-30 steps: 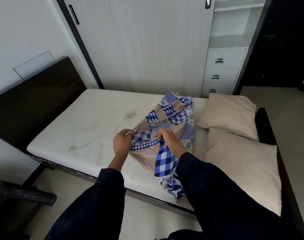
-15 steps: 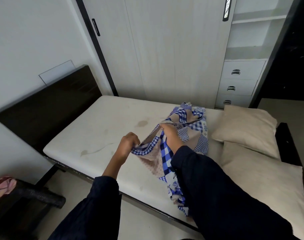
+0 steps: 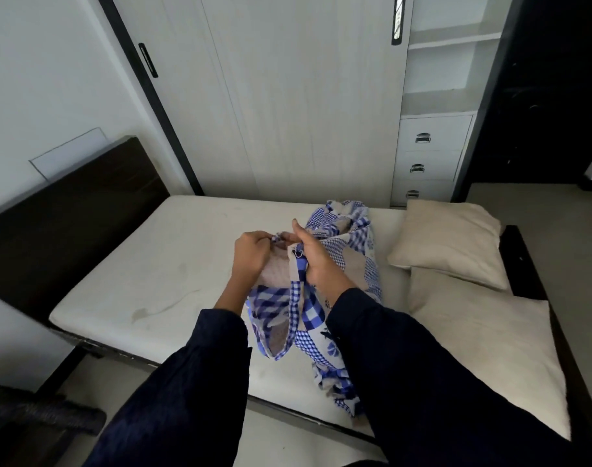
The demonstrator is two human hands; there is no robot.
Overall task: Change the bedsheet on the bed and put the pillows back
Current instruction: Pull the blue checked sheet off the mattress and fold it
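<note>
The mattress (image 3: 173, 264) lies bare, so stripping looks done and the step in hand is opening out the fresh bedsheet (image 3: 355, 237). It is a blue-checked patchwork, bunched across the middle of the mattress with one end hanging over the near side. Both hands hold part of it raised. The left hand (image 3: 252, 252) pinches a bit of hem in curled fingers, and the right hand (image 3: 316, 261) is closed round a gathered fold just beside it, thumb up. (Whether the pinched bit is a true corner I cannot tell; the cloth is too crumpled.) The far pillow (image 3: 449, 244) overlaps the near pillow (image 3: 483, 348) at the mattress's right end. Next, I judge, the hands must draw apart along the edge and spread the sheet toward the headboard (image 3: 68, 214) — and the pillows must come off for it to lie flat.
</note>
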